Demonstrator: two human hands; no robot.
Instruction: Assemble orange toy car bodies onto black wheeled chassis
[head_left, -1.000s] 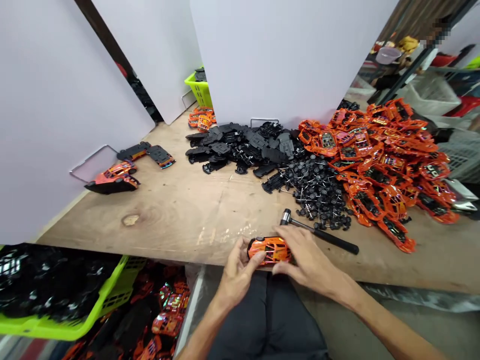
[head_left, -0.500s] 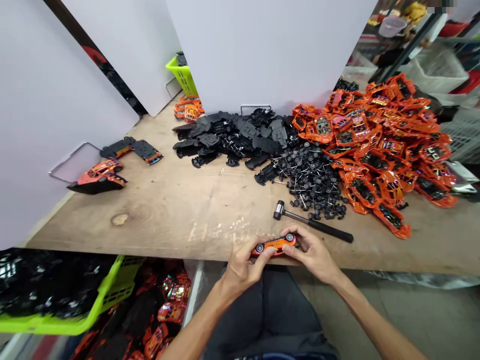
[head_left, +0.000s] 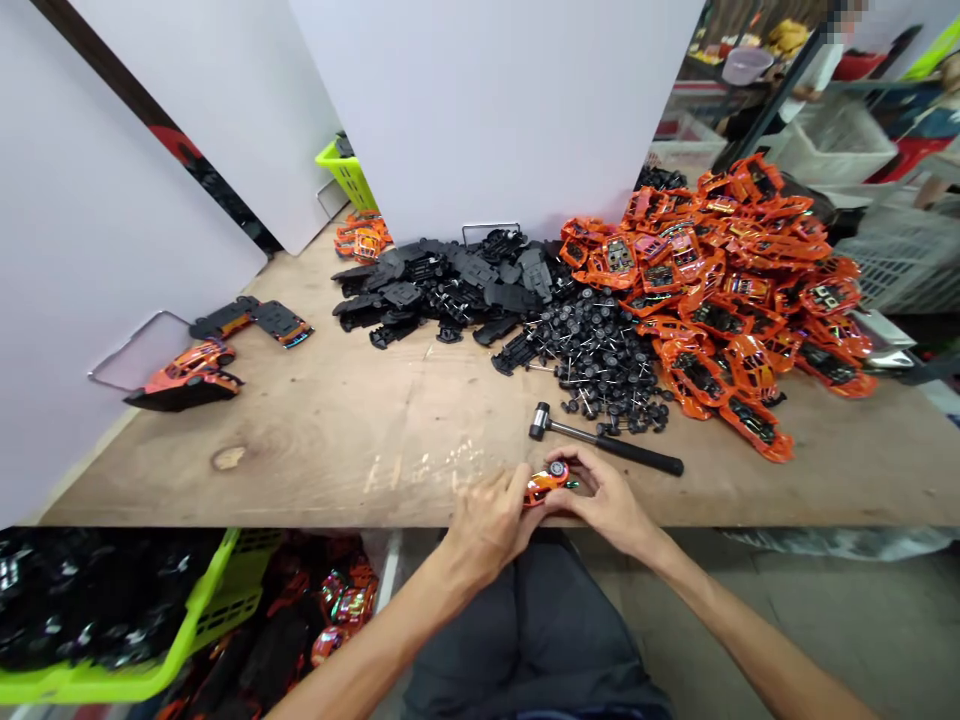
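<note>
An orange toy car (head_left: 544,486) is held between both hands at the table's front edge, one dark wheel facing up. My left hand (head_left: 491,515) wraps round its left end and hides that part. On the other end, the fingers and thumb of my right hand (head_left: 598,495) pinch the car. Just beyond the hands lies a small hammer (head_left: 615,446) with a black handle, touched by neither hand. Behind the hammer is a heap of small black wheels on metal axles (head_left: 604,360).
Black car bases (head_left: 450,275) are piled at the back, orange car shells (head_left: 727,280) at the right. A few cars (head_left: 191,375) lie at the left near a wire handle. Below the table edge sits a green basket (head_left: 187,620) of black parts. White panels (head_left: 480,110) stand behind.
My left hand has turned over and closed further round the car, covering its left wheel. My right hand still grips the other end. The camera view has shifted slightly.
</note>
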